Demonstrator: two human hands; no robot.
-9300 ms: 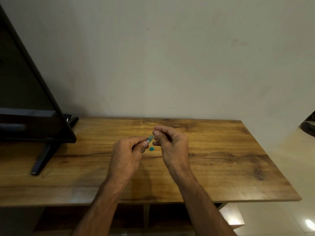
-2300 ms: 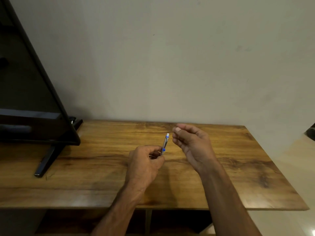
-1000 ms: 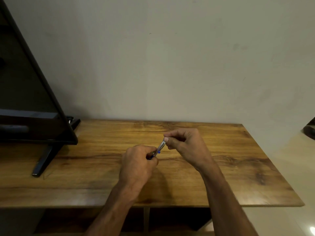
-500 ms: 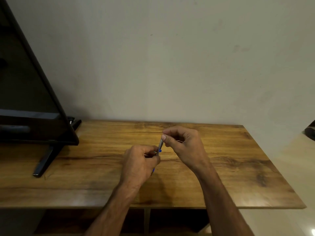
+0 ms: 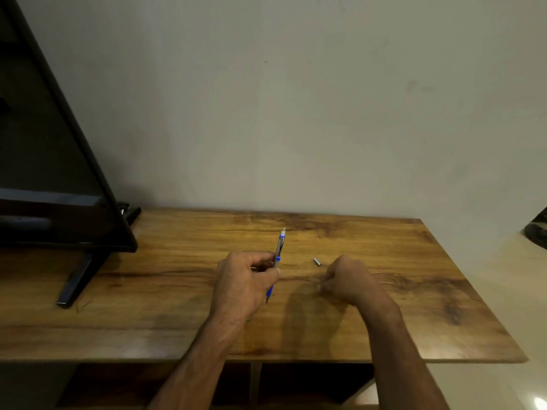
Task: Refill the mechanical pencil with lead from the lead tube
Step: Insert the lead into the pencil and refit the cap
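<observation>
Wooden table [image 5: 148, 321] stood by a wall. Left hand [image 5: 245, 284] squeezed the pencil [image 5: 278, 253], eraser end poking up above the fingers. Right hand [image 5: 347, 281] was curled shut near the small cap [image 5: 317, 262] lying mid-table.

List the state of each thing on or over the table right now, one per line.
mechanical pencil: held near upright, cap off, white eraser end up.
small metal cap: lying loose on the table.
left hand: closed around the pencil.
right hand: curled low at the tabletop; contents not visible.
TV: screen dark.
</observation>
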